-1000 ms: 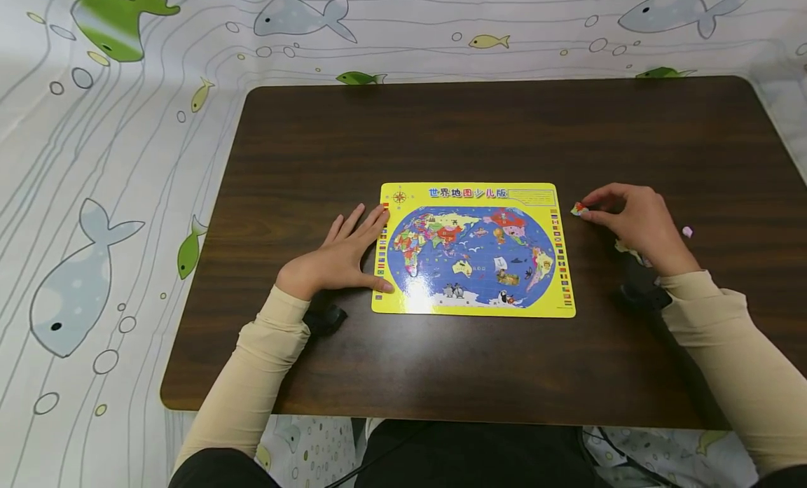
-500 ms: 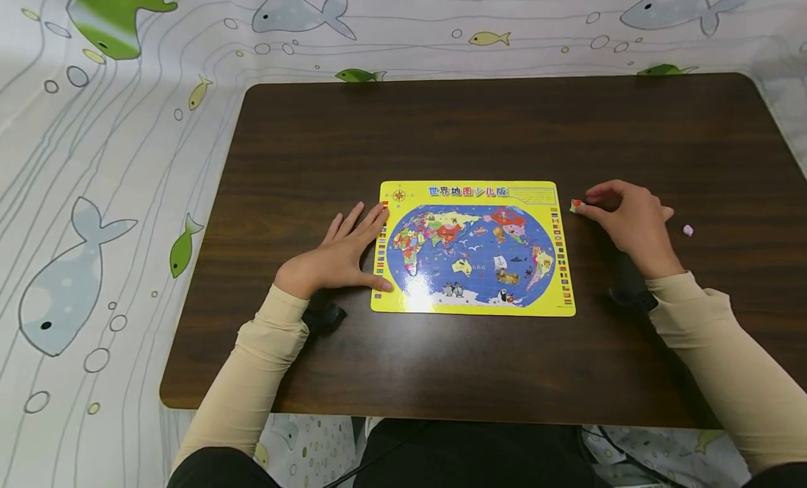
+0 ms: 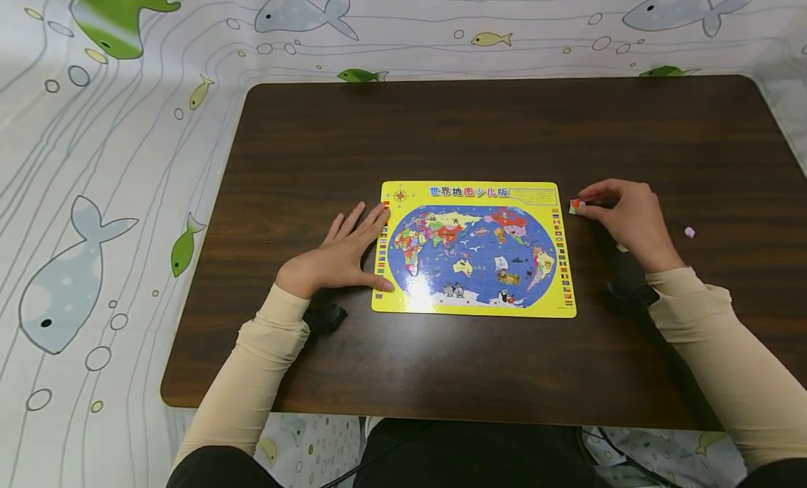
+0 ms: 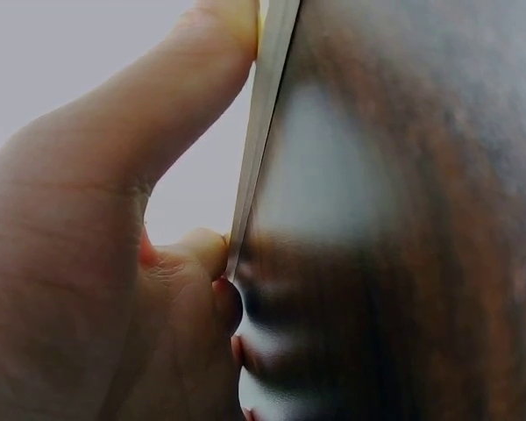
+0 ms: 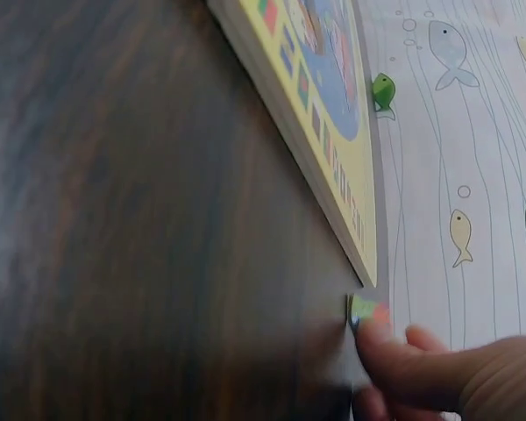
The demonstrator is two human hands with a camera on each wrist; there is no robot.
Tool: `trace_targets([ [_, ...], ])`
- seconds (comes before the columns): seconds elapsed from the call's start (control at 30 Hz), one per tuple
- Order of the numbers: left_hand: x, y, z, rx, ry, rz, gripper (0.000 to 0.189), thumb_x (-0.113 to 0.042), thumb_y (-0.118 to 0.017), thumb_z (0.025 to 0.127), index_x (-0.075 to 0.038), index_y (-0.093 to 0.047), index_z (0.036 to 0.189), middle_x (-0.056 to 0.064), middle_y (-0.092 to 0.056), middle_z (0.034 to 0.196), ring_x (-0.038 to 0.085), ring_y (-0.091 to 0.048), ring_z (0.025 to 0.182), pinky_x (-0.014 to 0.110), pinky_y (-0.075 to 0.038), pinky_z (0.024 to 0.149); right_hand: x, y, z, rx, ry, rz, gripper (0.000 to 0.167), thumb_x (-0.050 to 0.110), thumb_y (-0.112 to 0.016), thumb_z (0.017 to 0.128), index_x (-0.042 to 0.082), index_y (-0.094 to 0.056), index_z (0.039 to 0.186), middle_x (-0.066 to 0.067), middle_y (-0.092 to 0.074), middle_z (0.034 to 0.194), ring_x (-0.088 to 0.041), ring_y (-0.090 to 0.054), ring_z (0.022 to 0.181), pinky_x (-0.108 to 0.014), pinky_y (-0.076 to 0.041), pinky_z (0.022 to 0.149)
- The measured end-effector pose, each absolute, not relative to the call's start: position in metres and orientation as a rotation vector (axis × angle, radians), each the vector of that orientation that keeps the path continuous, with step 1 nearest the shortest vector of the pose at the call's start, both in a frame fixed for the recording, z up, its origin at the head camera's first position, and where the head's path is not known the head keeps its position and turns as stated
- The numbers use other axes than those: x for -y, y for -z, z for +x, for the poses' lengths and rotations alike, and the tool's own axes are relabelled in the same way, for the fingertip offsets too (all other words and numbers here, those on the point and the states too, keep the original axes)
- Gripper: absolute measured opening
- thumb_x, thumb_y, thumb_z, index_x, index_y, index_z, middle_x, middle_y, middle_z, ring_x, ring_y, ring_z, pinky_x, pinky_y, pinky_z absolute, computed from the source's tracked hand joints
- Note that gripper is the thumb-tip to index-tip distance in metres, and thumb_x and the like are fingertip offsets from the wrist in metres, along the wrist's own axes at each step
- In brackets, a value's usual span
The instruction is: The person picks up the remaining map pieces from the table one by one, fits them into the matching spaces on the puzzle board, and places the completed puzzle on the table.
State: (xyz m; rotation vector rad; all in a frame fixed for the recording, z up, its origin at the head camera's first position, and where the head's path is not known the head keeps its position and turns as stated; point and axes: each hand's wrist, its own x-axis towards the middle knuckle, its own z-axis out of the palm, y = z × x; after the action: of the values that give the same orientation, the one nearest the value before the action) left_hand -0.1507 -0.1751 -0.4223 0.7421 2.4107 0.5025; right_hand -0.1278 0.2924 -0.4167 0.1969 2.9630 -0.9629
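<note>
A yellow-bordered world map puzzle board (image 3: 473, 246) lies on the dark table. My left hand (image 3: 337, 257) rests on its left edge with fingers spread. In the left wrist view the thumb (image 4: 193, 79) meets the board's thin edge (image 4: 265, 123). Off the board's upper right corner, my right hand (image 3: 630, 218) pinches a small red and green puzzle piece (image 3: 574, 206) between thumb and finger. The right wrist view has that puzzle piece (image 5: 365, 309) close over the tabletop, its far side hidden by the thumb.
A small purple piece (image 3: 690, 232) lies right of the right hand. Part of a pale piece (image 3: 621, 248) shows beneath that hand's wrist, the remainder hidden. The brown table (image 3: 441, 138) is bordered by a white cloth (image 3: 410, 26) with fish drawings.
My right hand has shifted slightly left, and the puzzle piece in its fingers has turned. The pale piece is more covered by the wrist. My left hand and the board stay put.
</note>
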Motion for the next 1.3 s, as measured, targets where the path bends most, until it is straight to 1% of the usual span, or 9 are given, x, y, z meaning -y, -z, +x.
trace_targets([
  [0.03, 0.175, 0.422, -0.151, -2.411, -0.502, 0.742, 0.128, -0.061, -0.08, 0.081, -0.02, 0.003, 0.169, 0.0, 0.011, 0.178, 0.032, 0.02, 0.163, 0.06, 0.014, 0.129, -0.293, 0.417, -0.128, -2.972, 0.956, 0.196, 0.032, 0.02, -0.075, 0.098, 0.0, -0.073, 0.122, -0.027, -0.072, 0.122, -0.032, -0.061, 0.102, -0.035, -0.045, 0.08],
  [0.13, 0.176, 0.422, -0.151, -2.413, -0.503, 0.74, 0.128, -0.062, -0.079, 0.08, -0.02, 0.003, 0.169, 0.0, 0.011, 0.178, 0.032, 0.02, 0.163, 0.06, 0.015, 0.129, -0.294, 0.417, -0.129, -2.988, 0.949, 0.187, 0.029, 0.022, -0.077, 0.097, 0.003, -0.076, 0.119, -0.025, -0.074, 0.119, -0.018, -0.06, 0.092, -0.021, -0.042, 0.074],
  [0.27, 0.177, 0.422, -0.15, -2.41, -0.503, 0.741, 0.128, -0.062, -0.079, 0.081, -0.02, 0.004, 0.169, -0.001, 0.011, 0.178, 0.031, 0.021, 0.163, 0.06, 0.015, 0.129, -0.296, 0.415, -0.129, -2.965, 0.954, 0.185, 0.028, 0.022, -0.076, 0.097, 0.003, -0.077, 0.118, -0.024, -0.075, 0.119, -0.003, -0.056, 0.086, -0.015, -0.041, 0.073],
  [0.43, 0.177, 0.422, -0.15, -2.407, -0.502, 0.74, 0.129, -0.062, -0.08, 0.081, -0.02, 0.005, 0.169, -0.001, 0.012, 0.178, 0.031, 0.021, 0.163, 0.059, 0.015, 0.129, -0.298, 0.411, -0.133, -2.923, 0.967, 0.169, 0.028, 0.022, -0.073, 0.1, 0.002, -0.076, 0.119, -0.025, -0.074, 0.121, 0.003, -0.056, 0.083, -0.008, -0.042, 0.071],
  [0.53, 0.178, 0.422, -0.15, -2.407, -0.505, 0.74, 0.129, -0.062, -0.08, 0.081, -0.02, 0.005, 0.169, -0.002, 0.013, 0.177, 0.03, 0.022, 0.163, 0.059, 0.015, 0.129, -0.299, 0.41, -0.136, -2.902, 0.964, 0.141, 0.028, 0.023, -0.072, 0.1, 0.003, -0.076, 0.119, -0.025, -0.074, 0.122, 0.001, -0.058, 0.085, -0.008, -0.042, 0.071],
  [0.77, 0.177, 0.423, -0.151, -2.408, -0.484, 0.741, 0.13, -0.065, -0.078, 0.081, -0.022, 0.007, 0.169, -0.005, 0.015, 0.177, 0.029, 0.023, 0.163, 0.058, 0.015, 0.13, -0.304, 0.408, -0.139, -2.851, 0.945, 0.12, 0.036, 0.032, -0.07, 0.101, 0.006, -0.075, 0.125, -0.022, -0.072, 0.128, -0.02, -0.059, 0.101, -0.013, -0.043, 0.074],
  [0.93, 0.176, 0.422, -0.152, -2.41, -0.486, 0.749, 0.129, -0.065, -0.077, 0.082, -0.023, 0.008, 0.168, -0.007, 0.016, 0.176, 0.028, 0.023, 0.162, 0.058, 0.014, 0.13, -0.306, 0.404, -0.138, -2.842, 0.954, 0.121, 0.038, 0.034, -0.069, 0.101, 0.006, -0.075, 0.126, -0.023, -0.071, 0.129, -0.023, -0.058, 0.103, -0.012, -0.044, 0.073],
  [1.1, 0.175, 0.422, -0.15, -2.402, -0.482, 0.745, 0.129, -0.066, -0.077, 0.082, -0.023, 0.008, 0.168, -0.007, 0.017, 0.176, 0.028, 0.024, 0.162, 0.057, 0.014, 0.13, -0.302, 0.4, -0.135, -2.831, 0.963, 0.131, 0.039, 0.036, -0.072, 0.1, 0.007, -0.075, 0.126, -0.021, -0.072, 0.128, -0.02, -0.057, 0.102, -0.014, -0.045, 0.074],
  [1.3, 0.175, 0.42, -0.149, -2.41, -0.479, 0.75, 0.129, -0.066, -0.078, 0.082, -0.023, 0.008, 0.168, -0.008, 0.016, 0.176, 0.028, 0.023, 0.162, 0.058, 0.014, 0.13, -0.275, 0.389, -0.134, -2.774, 1.005, 0.089, 0.039, 0.031, -0.077, 0.097, 0.005, -0.075, 0.125, -0.022, -0.072, 0.129, -0.026, -0.064, 0.103, -0.015, -0.047, 0.074],
])
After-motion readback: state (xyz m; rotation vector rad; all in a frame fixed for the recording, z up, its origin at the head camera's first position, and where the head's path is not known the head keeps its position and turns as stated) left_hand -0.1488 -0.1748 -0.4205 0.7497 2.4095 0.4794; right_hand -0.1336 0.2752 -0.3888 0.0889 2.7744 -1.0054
